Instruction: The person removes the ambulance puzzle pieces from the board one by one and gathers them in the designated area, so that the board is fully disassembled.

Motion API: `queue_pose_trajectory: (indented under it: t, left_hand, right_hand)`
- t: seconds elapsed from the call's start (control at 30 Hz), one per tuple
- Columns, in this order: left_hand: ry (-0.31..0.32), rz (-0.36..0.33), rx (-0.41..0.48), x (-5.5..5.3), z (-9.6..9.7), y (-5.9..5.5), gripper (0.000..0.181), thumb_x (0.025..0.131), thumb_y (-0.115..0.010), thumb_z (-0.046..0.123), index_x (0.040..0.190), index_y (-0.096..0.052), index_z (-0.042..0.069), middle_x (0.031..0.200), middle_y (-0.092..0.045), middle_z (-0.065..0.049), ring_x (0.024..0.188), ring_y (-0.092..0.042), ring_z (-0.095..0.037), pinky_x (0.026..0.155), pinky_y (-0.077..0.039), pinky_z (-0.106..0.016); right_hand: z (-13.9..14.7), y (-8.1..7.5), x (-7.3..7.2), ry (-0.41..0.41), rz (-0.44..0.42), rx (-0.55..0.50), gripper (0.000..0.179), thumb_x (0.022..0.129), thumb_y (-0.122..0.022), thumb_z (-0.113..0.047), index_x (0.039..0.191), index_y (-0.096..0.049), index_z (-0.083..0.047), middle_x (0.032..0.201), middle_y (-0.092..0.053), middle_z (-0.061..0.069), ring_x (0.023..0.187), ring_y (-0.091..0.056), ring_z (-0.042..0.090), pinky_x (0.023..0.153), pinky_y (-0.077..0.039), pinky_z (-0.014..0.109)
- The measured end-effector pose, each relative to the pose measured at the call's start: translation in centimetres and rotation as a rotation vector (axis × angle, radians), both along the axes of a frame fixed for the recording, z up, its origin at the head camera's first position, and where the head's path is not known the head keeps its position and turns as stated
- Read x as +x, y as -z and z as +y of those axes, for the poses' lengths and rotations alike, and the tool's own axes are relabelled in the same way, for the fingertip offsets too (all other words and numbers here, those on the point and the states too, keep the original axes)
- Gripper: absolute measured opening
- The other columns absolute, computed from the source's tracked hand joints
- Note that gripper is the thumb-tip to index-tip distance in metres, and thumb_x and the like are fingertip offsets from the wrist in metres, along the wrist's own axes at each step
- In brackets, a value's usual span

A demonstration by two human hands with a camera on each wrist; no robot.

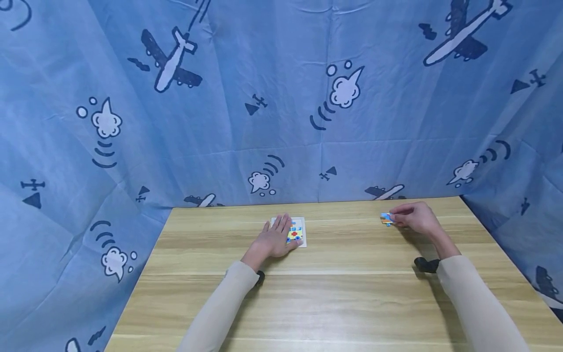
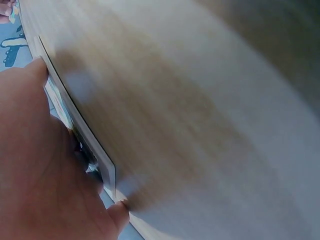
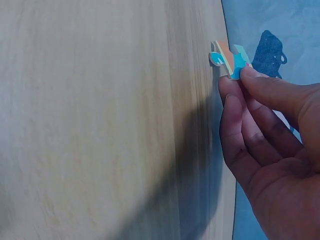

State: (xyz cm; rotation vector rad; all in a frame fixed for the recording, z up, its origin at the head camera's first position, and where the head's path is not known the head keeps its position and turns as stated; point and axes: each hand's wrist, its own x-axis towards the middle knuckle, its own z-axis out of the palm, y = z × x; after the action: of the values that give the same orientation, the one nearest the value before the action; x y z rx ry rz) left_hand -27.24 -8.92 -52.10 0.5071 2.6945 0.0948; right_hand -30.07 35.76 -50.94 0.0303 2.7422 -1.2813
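Note:
A small white-bordered puzzle board [image 1: 301,221] lies toward the back of the table, its picture showing a yellow vehicle with a red cross. My left hand [image 1: 274,239] rests on it with fingers straight, covering its left part; in the left wrist view the thumb and a fingertip touch the board's edge [image 2: 90,135]. Off to the right, my right hand [image 1: 417,218] pinches a jigsaw puzzle piece [image 1: 386,218] between thumb and fingers. Blue and orange patches with a knob show on that puzzle piece [image 3: 235,62] in the right wrist view.
The wooden table [image 1: 334,293] ends at the back against a blue curtain [image 1: 281,98] printed with planes and clouds. Black wrist straps [image 1: 425,265] sit at both sleeve cuffs, close over the tabletop.

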Motion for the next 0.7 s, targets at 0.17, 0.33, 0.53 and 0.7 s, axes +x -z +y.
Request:
queue_pose_trajectory:
  t: [0.17, 0.33, 0.53, 0.7]
  left_hand:
    - [0.013, 0.023, -0.007, 0.61, 0.03, -0.72, 0.088, 0.107, -0.028, 0.069, 0.171, -0.001, 0.014, 0.18, 0.006, -0.002, 0.168, 0.003, -0.022, 0.137, -0.006, -0.05]
    - [0.02, 0.03, -0.001, 0.84, 0.01, -0.82, 0.09, 0.106, -0.027, 0.071, 0.171, 0.0, 0.014, 0.18, 0.007, -0.002, 0.168, 0.003, -0.023, 0.137, -0.006, -0.051]
    - [0.012, 0.029, 0.001, 0.74, -0.04, -0.76, 0.089, 0.107, -0.027, 0.07, 0.171, -0.001, 0.014, 0.18, 0.006, -0.002, 0.168, 0.003, -0.023, 0.137, -0.006, -0.051]
    - [0.006, 0.029, 0.007, 0.71, -0.03, -0.82, 0.089, 0.107, -0.027, 0.07, 0.171, 0.0, 0.014, 0.18, 0.006, -0.002, 0.168, 0.003, -0.023, 0.137, -0.006, -0.051]
  right_hand:
    - [0.3, 0.06, -0.1, 0.02, -0.025, 0.052, 0.035, 0.102, -0.068, -0.01, 0.128, -0.067, 0.013, 0.114, -0.076, 0.03, 0.081, -0.074, 0.013, 0.07, -0.064, 0.028]
    - [0.41, 0.2, -0.1, 0.022, -0.037, 0.099, 0.035, 0.102, -0.068, -0.009, 0.128, -0.067, 0.014, 0.117, -0.074, 0.032, 0.086, -0.075, 0.019, 0.074, -0.066, 0.033]
    - [0.16, 0.25, -0.26, 0.014, -0.009, 0.163, 0.035, 0.1, -0.069, -0.013, 0.124, -0.07, 0.012, 0.114, -0.075, 0.03, 0.085, -0.073, 0.018, 0.071, -0.062, 0.031]
    - [0.01, 0.5, -0.54, 0.001, 0.048, 0.224, 0.029, 0.097, -0.072, -0.014, 0.113, -0.075, 0.01, 0.104, -0.077, 0.026, 0.081, -0.069, 0.018, 0.066, -0.055, 0.026]
